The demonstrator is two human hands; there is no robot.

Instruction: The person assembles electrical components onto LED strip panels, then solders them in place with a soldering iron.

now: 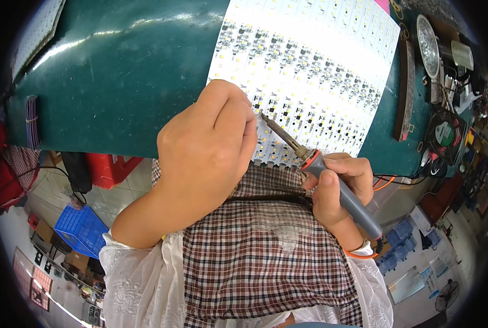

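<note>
A large white circuit board panel (304, 82) with rows of small yellow and black components lies on the green table. My right hand (342, 188) grips a soldering iron (345, 191) with a grey handle and an orange cord. The iron's tip rests at or just over the panel's left part, beside a black component. My left hand (211, 136) is closed over the panel's left edge, close to the tip. Its fingertips face away, so whatever they pinch is hidden.
A bundle of thin wires (31, 121) lies at the table's left edge. At right are a dark bar (405, 87), a small fan (445, 131) and a silvery oval dish (427, 46). A red box (104, 169) and a blue crate (81, 229) stand below the table.
</note>
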